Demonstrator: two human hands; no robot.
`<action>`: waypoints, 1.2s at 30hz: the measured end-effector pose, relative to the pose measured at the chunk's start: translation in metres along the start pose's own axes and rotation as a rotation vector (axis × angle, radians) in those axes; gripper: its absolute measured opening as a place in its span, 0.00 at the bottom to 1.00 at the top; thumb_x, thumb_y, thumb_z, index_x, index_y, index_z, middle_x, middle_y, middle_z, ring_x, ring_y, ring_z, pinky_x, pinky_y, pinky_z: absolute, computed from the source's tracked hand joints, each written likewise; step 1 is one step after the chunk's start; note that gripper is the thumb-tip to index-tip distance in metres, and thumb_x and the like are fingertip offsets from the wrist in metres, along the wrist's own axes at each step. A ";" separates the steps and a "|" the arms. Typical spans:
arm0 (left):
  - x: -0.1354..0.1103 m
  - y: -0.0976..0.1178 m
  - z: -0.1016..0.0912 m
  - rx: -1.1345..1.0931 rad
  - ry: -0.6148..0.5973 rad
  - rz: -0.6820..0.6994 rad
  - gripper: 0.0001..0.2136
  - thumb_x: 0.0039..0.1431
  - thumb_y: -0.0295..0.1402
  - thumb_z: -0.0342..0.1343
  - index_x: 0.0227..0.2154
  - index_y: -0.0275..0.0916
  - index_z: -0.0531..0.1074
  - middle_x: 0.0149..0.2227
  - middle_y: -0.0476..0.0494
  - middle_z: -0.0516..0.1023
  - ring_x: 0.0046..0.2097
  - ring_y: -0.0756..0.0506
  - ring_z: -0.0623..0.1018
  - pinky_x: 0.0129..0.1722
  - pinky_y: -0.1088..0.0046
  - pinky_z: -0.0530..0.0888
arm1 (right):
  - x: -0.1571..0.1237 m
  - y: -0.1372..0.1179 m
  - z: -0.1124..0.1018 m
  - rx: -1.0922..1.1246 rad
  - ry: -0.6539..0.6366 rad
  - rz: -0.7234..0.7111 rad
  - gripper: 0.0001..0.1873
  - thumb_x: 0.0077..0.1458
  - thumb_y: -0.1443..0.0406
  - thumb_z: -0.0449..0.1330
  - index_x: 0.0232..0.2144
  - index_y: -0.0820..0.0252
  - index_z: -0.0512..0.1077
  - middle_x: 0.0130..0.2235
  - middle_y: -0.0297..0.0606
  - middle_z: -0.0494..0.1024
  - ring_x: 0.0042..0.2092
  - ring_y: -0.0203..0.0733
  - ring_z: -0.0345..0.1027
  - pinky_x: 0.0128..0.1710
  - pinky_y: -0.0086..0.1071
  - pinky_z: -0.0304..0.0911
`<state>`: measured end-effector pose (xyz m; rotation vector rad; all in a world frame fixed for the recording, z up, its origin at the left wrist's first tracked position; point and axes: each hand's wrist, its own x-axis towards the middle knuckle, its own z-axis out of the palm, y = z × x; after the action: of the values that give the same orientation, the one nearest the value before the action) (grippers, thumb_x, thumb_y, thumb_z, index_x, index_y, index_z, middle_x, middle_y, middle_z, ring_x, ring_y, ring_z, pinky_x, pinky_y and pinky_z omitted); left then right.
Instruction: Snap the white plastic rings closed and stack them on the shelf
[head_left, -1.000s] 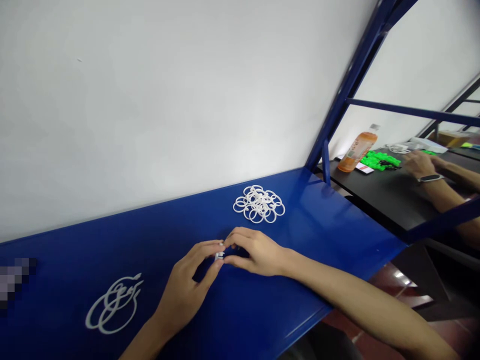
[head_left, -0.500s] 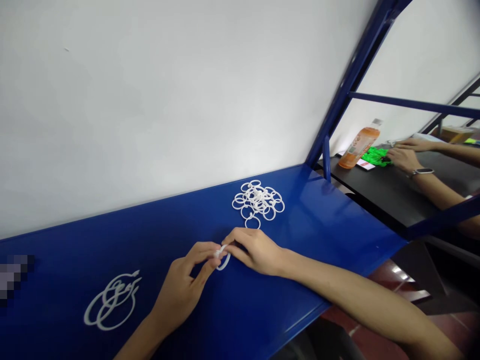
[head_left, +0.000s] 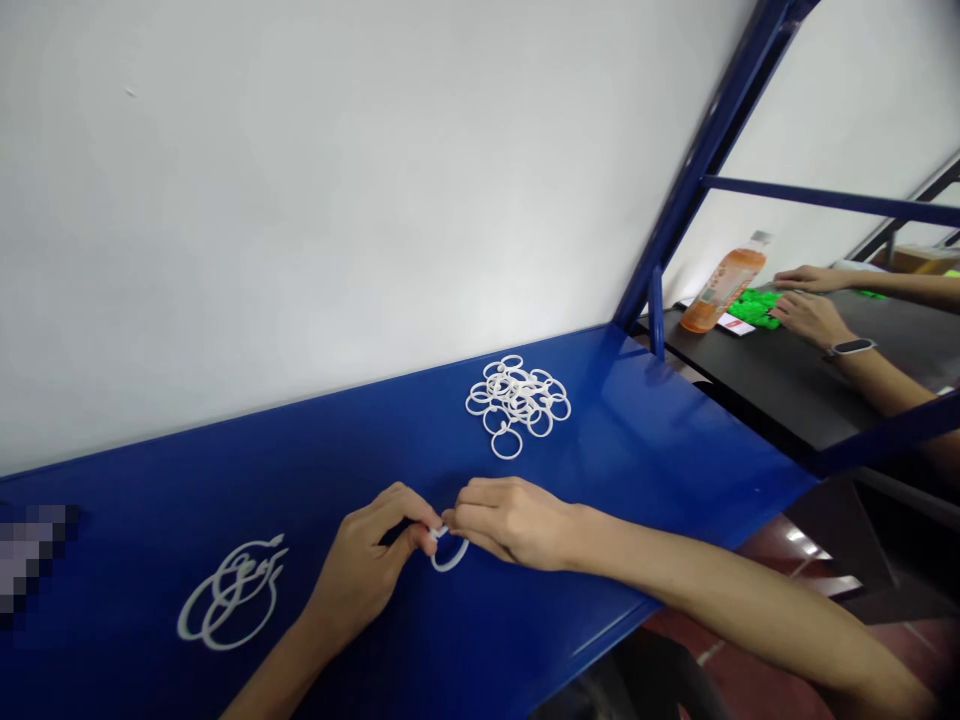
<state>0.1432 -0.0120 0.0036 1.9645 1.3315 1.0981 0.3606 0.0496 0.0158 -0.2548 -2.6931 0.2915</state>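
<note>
Between my two hands is a white plastic ring (head_left: 450, 566), held low over the blue tabletop (head_left: 360, 440). My left hand (head_left: 379, 550) pinches its left upper edge with thumb and forefinger. Opposite, my right hand (head_left: 514, 522) is closed on the ring's right upper side, and its fingertips partly cover the join. Beyond my right hand lies a pile of similar white rings (head_left: 517, 395), several of them overlapping. To the left of my left hand, a few white rings with open ends (head_left: 229, 595) rest on one another.
A white wall (head_left: 300, 180) borders the table's back edge. A blue metal frame (head_left: 697, 170) rises at the right. Past it, another person's hands (head_left: 814, 315) are at green pieces (head_left: 754, 308) on a black table, beside an orange drink bottle (head_left: 724, 288). A blurred-out patch (head_left: 30, 550) sits far left.
Both hands have come slightly nearer to me with the ring, which now shows more of its round opening. My right hand's fingers have folded closer over it.
</note>
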 end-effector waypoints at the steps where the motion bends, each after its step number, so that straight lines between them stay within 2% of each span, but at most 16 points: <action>1: 0.000 0.000 0.000 -0.009 -0.026 -0.002 0.09 0.62 0.30 0.54 0.26 0.44 0.75 0.25 0.54 0.76 0.30 0.52 0.76 0.33 0.77 0.71 | 0.000 0.001 0.001 -0.030 -0.015 -0.023 0.17 0.72 0.67 0.43 0.40 0.65 0.71 0.34 0.41 0.75 0.34 0.39 0.65 0.36 0.32 0.65; 4: 0.001 0.002 -0.001 -0.014 -0.090 -0.031 0.09 0.60 0.28 0.54 0.26 0.44 0.75 0.26 0.54 0.77 0.31 0.51 0.77 0.34 0.76 0.72 | -0.001 0.005 0.003 -0.102 -0.037 -0.069 0.18 0.71 0.70 0.42 0.40 0.65 0.71 0.34 0.41 0.75 0.33 0.39 0.65 0.33 0.32 0.64; 6: 0.003 0.004 -0.001 0.009 -0.085 -0.055 0.09 0.59 0.28 0.55 0.25 0.44 0.75 0.27 0.54 0.77 0.31 0.51 0.77 0.34 0.76 0.72 | -0.001 0.007 0.004 -0.113 -0.020 -0.059 0.18 0.71 0.70 0.42 0.41 0.66 0.72 0.33 0.41 0.75 0.33 0.39 0.66 0.33 0.32 0.65; 8: 0.004 0.007 -0.002 0.045 -0.038 -0.080 0.07 0.60 0.32 0.56 0.26 0.44 0.75 0.28 0.55 0.78 0.31 0.51 0.77 0.35 0.76 0.72 | 0.001 0.008 0.003 -0.086 0.034 -0.013 0.17 0.72 0.68 0.44 0.43 0.66 0.72 0.35 0.42 0.77 0.35 0.39 0.68 0.35 0.32 0.67; 10: 0.005 0.008 -0.003 0.079 0.025 -0.106 0.06 0.60 0.37 0.57 0.29 0.45 0.75 0.29 0.55 0.79 0.32 0.50 0.77 0.36 0.76 0.72 | 0.003 0.007 0.001 -0.057 0.126 0.054 0.16 0.72 0.64 0.46 0.47 0.67 0.71 0.41 0.44 0.78 0.40 0.40 0.72 0.39 0.32 0.70; 13: 0.005 0.009 -0.003 0.132 0.112 -0.142 0.09 0.61 0.42 0.57 0.30 0.44 0.75 0.30 0.54 0.79 0.33 0.50 0.78 0.35 0.75 0.73 | 0.007 0.003 -0.002 -0.056 0.263 0.110 0.21 0.69 0.55 0.52 0.52 0.67 0.69 0.50 0.49 0.76 0.50 0.45 0.72 0.46 0.37 0.72; 16: 0.004 0.010 -0.003 0.176 0.154 -0.168 0.12 0.61 0.44 0.55 0.29 0.43 0.73 0.28 0.54 0.78 0.30 0.50 0.76 0.32 0.75 0.72 | 0.008 0.000 -0.002 -0.023 0.279 0.084 0.27 0.64 0.48 0.56 0.50 0.66 0.69 0.47 0.50 0.76 0.47 0.46 0.72 0.45 0.39 0.73; 20: 0.004 0.012 0.000 0.208 0.154 -0.171 0.13 0.62 0.44 0.54 0.27 0.42 0.71 0.26 0.54 0.75 0.29 0.50 0.75 0.31 0.76 0.71 | 0.007 -0.001 0.002 0.072 0.217 0.075 0.12 0.70 0.60 0.51 0.45 0.63 0.69 0.41 0.44 0.78 0.41 0.40 0.72 0.42 0.35 0.73; 23: 0.004 0.013 0.000 0.213 0.137 -0.149 0.14 0.63 0.45 0.53 0.27 0.42 0.70 0.26 0.54 0.74 0.29 0.50 0.74 0.31 0.75 0.71 | 0.005 0.004 0.001 0.110 0.213 0.097 0.10 0.71 0.64 0.49 0.44 0.62 0.69 0.40 0.43 0.78 0.40 0.39 0.73 0.40 0.33 0.72; 27: 0.004 0.013 -0.005 0.226 0.119 -0.141 0.14 0.65 0.45 0.51 0.29 0.43 0.72 0.29 0.53 0.76 0.31 0.50 0.75 0.34 0.75 0.71 | -0.001 0.025 -0.015 0.104 0.301 0.218 0.09 0.70 0.65 0.52 0.42 0.61 0.71 0.41 0.42 0.78 0.41 0.39 0.73 0.42 0.33 0.71; 31: 0.004 0.011 -0.010 0.267 0.134 -0.134 0.14 0.65 0.44 0.51 0.28 0.43 0.72 0.29 0.53 0.76 0.32 0.50 0.75 0.35 0.75 0.71 | -0.016 0.062 -0.037 -0.052 0.442 0.511 0.07 0.66 0.64 0.57 0.38 0.60 0.74 0.39 0.40 0.77 0.37 0.39 0.71 0.38 0.33 0.68; 33: 0.004 0.009 -0.011 0.277 0.129 -0.124 0.14 0.65 0.44 0.51 0.28 0.43 0.72 0.29 0.52 0.75 0.32 0.50 0.75 0.34 0.75 0.71 | -0.024 0.080 -0.043 -0.114 0.435 0.601 0.06 0.65 0.65 0.59 0.37 0.60 0.75 0.37 0.38 0.76 0.34 0.38 0.70 0.35 0.32 0.66; 36: 0.002 0.007 -0.010 0.291 0.109 -0.108 0.13 0.65 0.43 0.51 0.29 0.43 0.72 0.30 0.52 0.75 0.32 0.50 0.75 0.34 0.75 0.71 | -0.033 0.097 -0.045 -0.172 0.406 0.664 0.05 0.63 0.65 0.60 0.36 0.60 0.76 0.36 0.38 0.77 0.35 0.38 0.69 0.36 0.32 0.64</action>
<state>0.1383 -0.0126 0.0150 2.0289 1.7180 1.0188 0.4226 0.1430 0.0199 -1.1327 -2.1582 0.1692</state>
